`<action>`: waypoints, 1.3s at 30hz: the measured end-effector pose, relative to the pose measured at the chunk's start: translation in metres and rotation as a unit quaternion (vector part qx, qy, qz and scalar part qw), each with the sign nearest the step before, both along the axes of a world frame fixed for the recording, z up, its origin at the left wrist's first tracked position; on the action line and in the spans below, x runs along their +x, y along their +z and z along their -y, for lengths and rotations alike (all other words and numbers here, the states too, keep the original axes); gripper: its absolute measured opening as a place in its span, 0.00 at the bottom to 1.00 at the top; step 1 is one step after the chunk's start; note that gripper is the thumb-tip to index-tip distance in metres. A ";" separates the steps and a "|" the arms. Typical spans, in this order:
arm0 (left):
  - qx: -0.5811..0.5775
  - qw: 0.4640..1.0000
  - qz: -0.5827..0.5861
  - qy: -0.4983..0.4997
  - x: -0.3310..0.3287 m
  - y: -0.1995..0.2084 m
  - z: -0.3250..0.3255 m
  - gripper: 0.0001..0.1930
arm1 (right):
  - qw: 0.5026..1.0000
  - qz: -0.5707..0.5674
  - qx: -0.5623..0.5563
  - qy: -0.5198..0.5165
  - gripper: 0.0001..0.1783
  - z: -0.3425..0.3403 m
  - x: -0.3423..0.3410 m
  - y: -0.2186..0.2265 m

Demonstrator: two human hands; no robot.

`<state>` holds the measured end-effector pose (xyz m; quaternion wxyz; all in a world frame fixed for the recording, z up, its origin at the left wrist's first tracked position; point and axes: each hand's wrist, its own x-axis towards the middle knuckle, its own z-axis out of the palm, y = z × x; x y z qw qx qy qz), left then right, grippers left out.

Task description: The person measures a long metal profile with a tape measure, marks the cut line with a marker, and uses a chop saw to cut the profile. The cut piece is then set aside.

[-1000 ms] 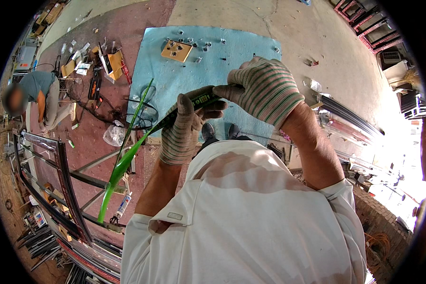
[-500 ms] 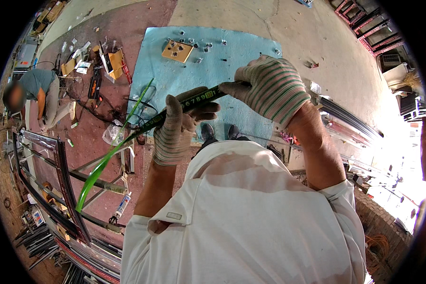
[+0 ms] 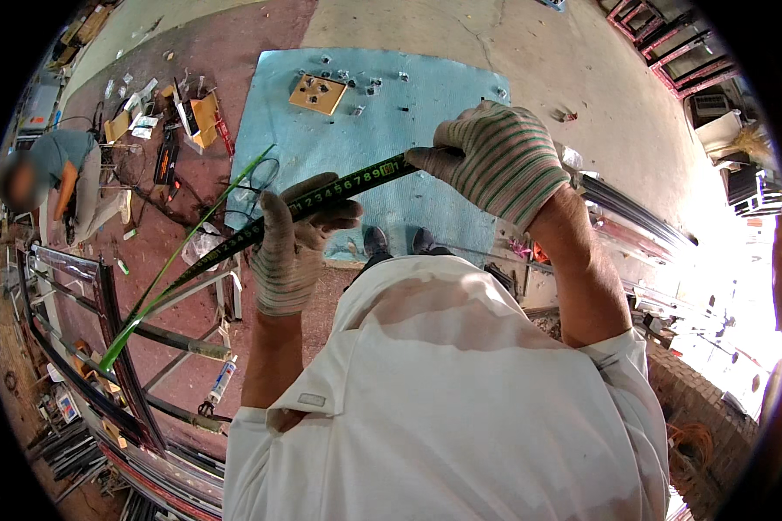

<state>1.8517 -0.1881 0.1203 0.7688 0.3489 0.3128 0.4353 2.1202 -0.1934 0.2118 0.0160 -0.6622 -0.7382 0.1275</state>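
Observation:
Both my hands wear striped knit gloves and hold a dark green measuring tape blade (image 3: 356, 184) stretched between them in front of my chest. My right hand (image 3: 495, 161) grips its upper right end. My left hand (image 3: 294, 243) pinches the blade lower down, at about its middle. Past my left hand the blade runs on down to the left, and its green tip (image 3: 117, 347) hangs over the metal frames. Below the tape lies a light blue mat (image 3: 447, 95) on the floor. My shoes (image 3: 400, 241) stand at its near edge.
A brown square plate (image 3: 318, 93) and several small parts lie on the mat. Another person (image 3: 56, 174) crouches at the far left among scattered tools (image 3: 167, 156). Metal frames (image 3: 113, 347) lie at the lower left, long metal rails (image 3: 626, 217) at the right. A sealant tube (image 3: 222, 382) rests near the frames.
The tape blade has been drawn out longer and now lies flatter. Its free tip has swung out to the left. My left hand has slid down along the blade.

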 end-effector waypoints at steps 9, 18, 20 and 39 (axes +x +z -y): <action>0.033 0.999 -0.003 0.005 -0.025 0.001 -0.011 0.36 | 1.000 -0.001 0.017 -0.003 0.28 -0.010 -0.011 -0.015; 0.012 0.998 0.040 -0.055 -0.018 -0.013 -0.037 0.36 | 0.998 0.011 0.021 -0.058 0.29 -0.010 -0.007 -0.006; 0.006 0.998 0.035 -0.056 -0.014 -0.014 -0.043 0.36 | 0.998 0.015 -0.008 -0.069 0.29 -0.015 -0.004 -0.006; 0.018 0.996 -0.045 -0.074 0.118 -0.020 -0.139 0.39 | 0.988 -0.048 -0.082 -0.120 0.30 -0.082 0.159 -0.038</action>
